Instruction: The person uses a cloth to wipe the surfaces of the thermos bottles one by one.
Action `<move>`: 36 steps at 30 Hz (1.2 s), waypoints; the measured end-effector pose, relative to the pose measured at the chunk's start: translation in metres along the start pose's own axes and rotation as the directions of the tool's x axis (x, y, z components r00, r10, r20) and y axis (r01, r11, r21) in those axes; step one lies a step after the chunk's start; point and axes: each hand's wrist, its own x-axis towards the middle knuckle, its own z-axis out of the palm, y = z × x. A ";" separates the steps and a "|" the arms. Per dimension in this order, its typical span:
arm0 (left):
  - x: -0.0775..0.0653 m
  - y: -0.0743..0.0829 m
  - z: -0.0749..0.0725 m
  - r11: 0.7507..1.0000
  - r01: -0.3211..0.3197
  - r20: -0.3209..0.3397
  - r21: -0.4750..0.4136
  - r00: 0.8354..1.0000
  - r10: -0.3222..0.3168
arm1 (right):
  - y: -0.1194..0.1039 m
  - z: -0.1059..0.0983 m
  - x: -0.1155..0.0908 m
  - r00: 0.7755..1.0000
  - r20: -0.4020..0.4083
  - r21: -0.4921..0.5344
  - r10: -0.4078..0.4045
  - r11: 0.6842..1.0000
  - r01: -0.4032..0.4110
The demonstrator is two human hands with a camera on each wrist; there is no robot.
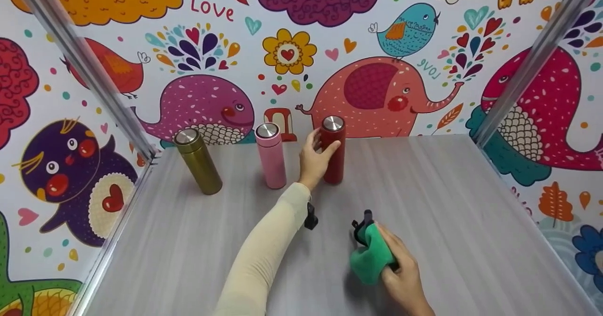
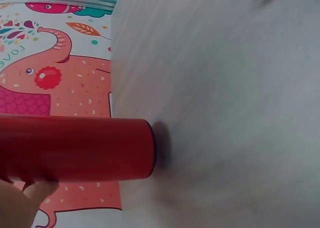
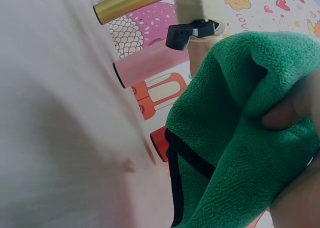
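A red thermos flask (image 1: 333,165) with a steel lid stands upright toward the back of the table. My left hand (image 1: 314,163) grips its upper part from the left, thumb across the front; some fingers are hidden behind it. In the left wrist view the red flask (image 2: 80,148) lies across the picture, with fingertips (image 2: 40,190) on its side. Nearer the front, my right hand (image 1: 403,269) holds a bunched green cloth (image 1: 370,259) above the table. The right wrist view shows black edging on the green cloth (image 3: 235,138), with fingers pressed into its folds.
To the left of the red flask stand a pink flask (image 1: 271,163) and an olive-gold flask (image 1: 200,167), both with steel lids. Behind the grey wood-grain table (image 1: 424,189) rises a cartoon-printed wall (image 1: 292,99), with metal posts (image 1: 523,71) at the corners.
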 end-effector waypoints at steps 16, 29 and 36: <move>-0.006 -0.001 0.002 0.993 0.090 0.050 0.078 0.994 -0.094 | 0.035 0.000 -0.016 1.000 0.012 0.014 0.022 1.000 -0.022; -0.112 0.028 -0.081 0.998 -0.040 0.077 0.052 0.996 0.036 | 0.022 -0.004 -0.003 0.998 0.003 0.039 -0.060 0.997 0.060; -0.210 0.033 -0.132 0.998 0.019 0.033 0.066 0.999 -0.021 | 0.011 0.000 -0.002 0.999 0.049 0.031 -0.014 0.999 0.013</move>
